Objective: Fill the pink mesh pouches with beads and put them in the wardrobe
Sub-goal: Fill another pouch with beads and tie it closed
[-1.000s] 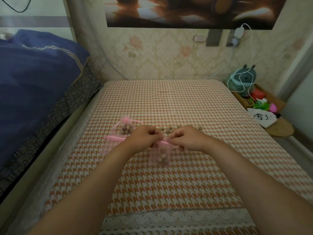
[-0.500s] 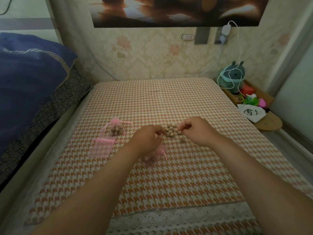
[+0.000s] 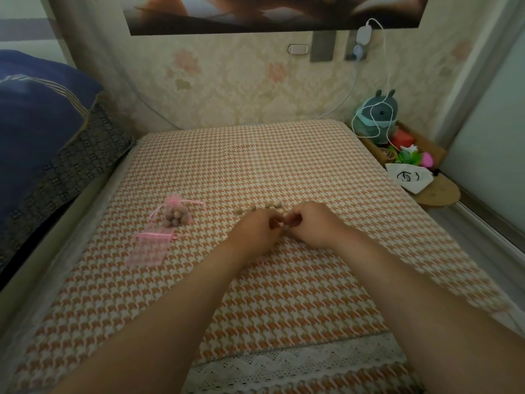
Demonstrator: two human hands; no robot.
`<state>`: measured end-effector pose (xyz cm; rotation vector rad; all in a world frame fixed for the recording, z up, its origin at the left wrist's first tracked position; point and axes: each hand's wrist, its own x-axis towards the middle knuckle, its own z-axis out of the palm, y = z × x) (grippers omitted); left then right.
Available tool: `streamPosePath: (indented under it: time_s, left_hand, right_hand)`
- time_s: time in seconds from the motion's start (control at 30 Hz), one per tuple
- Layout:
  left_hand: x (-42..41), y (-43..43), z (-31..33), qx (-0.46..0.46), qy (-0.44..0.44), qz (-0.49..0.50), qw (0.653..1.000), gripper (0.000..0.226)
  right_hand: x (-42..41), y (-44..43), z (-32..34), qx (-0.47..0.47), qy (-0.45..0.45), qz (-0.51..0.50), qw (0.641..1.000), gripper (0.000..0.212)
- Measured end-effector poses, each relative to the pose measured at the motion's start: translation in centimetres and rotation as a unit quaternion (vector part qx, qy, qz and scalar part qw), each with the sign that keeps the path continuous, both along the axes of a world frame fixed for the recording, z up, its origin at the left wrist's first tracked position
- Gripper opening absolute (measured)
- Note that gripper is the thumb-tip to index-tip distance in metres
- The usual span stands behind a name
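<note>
Far to the left of our left hand [image 3: 251, 233] a blue quilt [image 3: 37, 120] lies heaped over a dark patterned blanket [image 3: 71, 169], beside the houndstooth-covered worktop [image 3: 255, 294] we lean over. Closer, still well left of that hand, an empty pink mesh pouch [image 3: 147, 248] lies flat with its ribbon across the mouth, and just beyond it a filled pink pouch [image 3: 176, 216] sits tied shut, round brown beads showing through the mesh. Our left hand rests low over the cloth with its fingers curled toward the right hand; we cannot tell whether it holds a pouch, since the hand covers whatever is beneath it. A scatter of loose beads [image 3: 267, 207] lies on the cloth just beyond both hands. Our right hand [image 3: 311, 224] nearly touches the left, its fingers bent inward and pinched together around what looks like a bead or two, though the blur keeps us from being sure. Well to the right of the right hand, off the worktop's edge, a teal plush toy [image 3: 376, 115] wrapped in a white cable [image 3: 382, 75] stands in a wooden tray, with a white drawstring bag [image 3: 409, 177] nearer us.
</note>
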<state>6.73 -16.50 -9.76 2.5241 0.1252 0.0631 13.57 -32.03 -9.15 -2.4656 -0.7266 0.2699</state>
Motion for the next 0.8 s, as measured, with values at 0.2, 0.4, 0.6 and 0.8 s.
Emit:
streamPosePath:
  time_s: [0.2,0.4,0.6,0.8]
  left_hand:
    - [0.2,0.7,1.0,-0.189,-0.055,0.101,0.975,0.018]
    - [-1.3,2.2,1.9,-0.145,-0.086,0.091,0.982,0.012]
    - [-3.3,5.1,1.0,-0.082,-0.072,0.056,0.992,0.013]
    - [-4.5,7.1,0.6,0.004,0.02,0.008,1.0,0.018]
  right_hand:
    - [-0.7,0.9,0.9,0.123,0.026,-0.007,0.992,0.022]
    - [-2.0,2.2,1.5,0.165,0.024,-0.01,0.986,0.019]
    - [-2.9,4.0,1.0,0.156,0.048,-0.002,0.987,0.011]
    - [-3.5,5.4,0.7,0.095,0.066,0.021,0.993,0.017]
